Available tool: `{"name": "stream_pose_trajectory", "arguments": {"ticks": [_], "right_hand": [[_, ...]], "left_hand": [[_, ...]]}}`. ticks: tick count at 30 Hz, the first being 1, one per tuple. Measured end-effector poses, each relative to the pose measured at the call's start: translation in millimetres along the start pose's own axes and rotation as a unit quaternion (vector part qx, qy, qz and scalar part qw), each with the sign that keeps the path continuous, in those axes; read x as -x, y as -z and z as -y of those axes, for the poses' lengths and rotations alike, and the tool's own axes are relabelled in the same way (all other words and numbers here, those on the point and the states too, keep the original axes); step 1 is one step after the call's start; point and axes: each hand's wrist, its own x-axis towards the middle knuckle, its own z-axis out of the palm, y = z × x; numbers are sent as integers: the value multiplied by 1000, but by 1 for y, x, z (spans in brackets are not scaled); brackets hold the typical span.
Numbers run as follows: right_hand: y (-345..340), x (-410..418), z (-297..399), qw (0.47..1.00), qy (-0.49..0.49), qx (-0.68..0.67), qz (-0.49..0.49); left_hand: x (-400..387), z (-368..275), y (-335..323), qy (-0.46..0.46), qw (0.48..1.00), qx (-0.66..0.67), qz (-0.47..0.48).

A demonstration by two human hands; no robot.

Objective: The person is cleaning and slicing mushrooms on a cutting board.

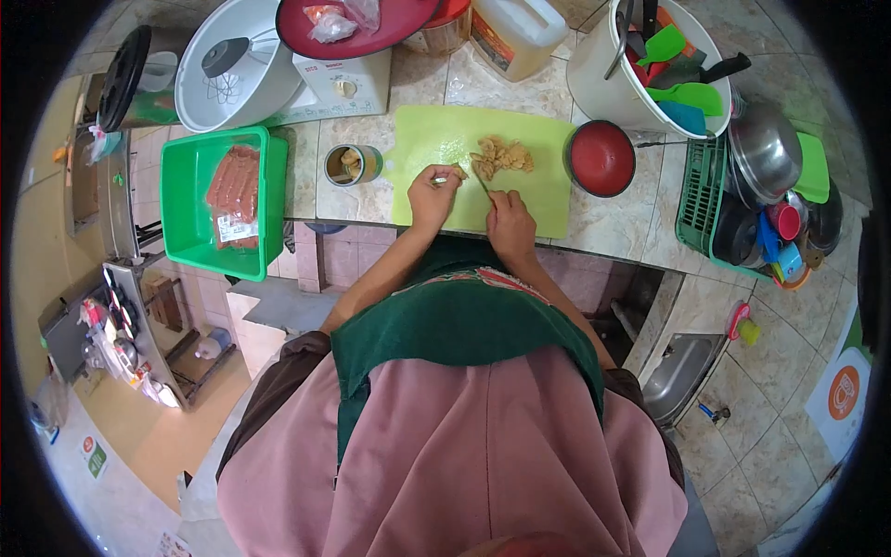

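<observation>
A light green cutting board point(421, 132) lies before me on the tiled counter. Over its middle, my left hand point(433, 195) pinches a small tan piece of food point(457, 171), perhaps a mushroom. My right hand point(512, 221) grips a knife point(481, 182), its narrow blade angled toward that piece. Beyond the blade sits a pile of tan slices point(502, 154). Left of the board stands an opened tin can point(336, 174) with more tan pieces point(352, 161) inside. A red bowl with a dark rim point(601, 157) rests at the board's right edge.
At left, a green plastic basin point(182, 230) holds packaged sausages point(235, 184). Behind are a Bosch mixer base point(348, 87), a white mixing bowl point(191, 83), a red plate point(292, 28) and a plastic jug point(518, 42). A utensil bucket point(595, 83) and a loaded dish rack point(696, 202) stand right.
</observation>
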Motion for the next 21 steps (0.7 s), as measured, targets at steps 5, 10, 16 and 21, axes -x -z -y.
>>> {"name": "stream_pose_trajectory", "arguments": {"ticks": [5,10,16,21], "right_hand": [[5,-4,5,998,14,-25,-50],[2,-14,18,998,54,-1,-36],[3,-17,23,997,72,25,-20],[2,-18,25,997,71,33,-18]], "left_hand": [[0,-2,-1,-1,1000,-21,3],[0,-4,-1,-2,1000,-19,1],[1,-10,0,-9,997,-79,-10],[0,-7,-2,-28,996,-78,-30]]}}
